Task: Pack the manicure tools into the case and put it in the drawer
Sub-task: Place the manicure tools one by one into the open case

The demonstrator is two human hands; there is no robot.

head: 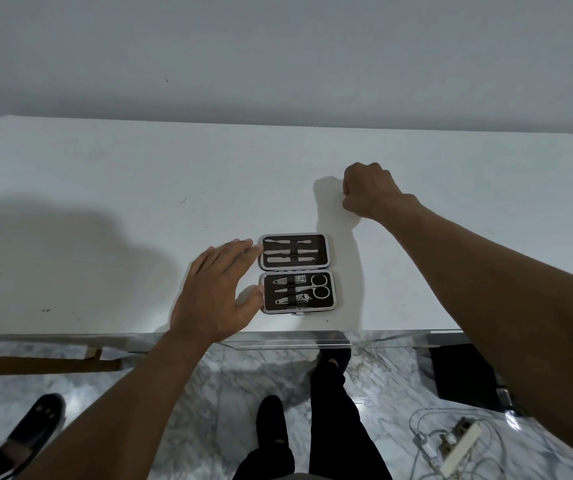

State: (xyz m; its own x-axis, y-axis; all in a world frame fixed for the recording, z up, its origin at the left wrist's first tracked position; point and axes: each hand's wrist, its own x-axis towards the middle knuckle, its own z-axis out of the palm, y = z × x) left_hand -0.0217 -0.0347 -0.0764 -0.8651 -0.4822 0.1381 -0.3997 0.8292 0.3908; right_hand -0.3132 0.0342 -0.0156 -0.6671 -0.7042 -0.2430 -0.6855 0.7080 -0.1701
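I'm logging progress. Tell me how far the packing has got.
Done: tools sit strapped in both halves of the open case. In hand: the left hand touches the case's left edge; the right hand is fisted on the table, contents hidden. Left: closing the case and putting it away; no drawer is visible.

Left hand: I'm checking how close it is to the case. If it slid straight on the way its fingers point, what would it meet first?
The left hand would meet the open case at its left edge; the fingertips look almost touching already.

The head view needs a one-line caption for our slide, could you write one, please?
Open manicure case with tools strapped in lies on white table; left hand touches its edge, right hand fisted beyond.
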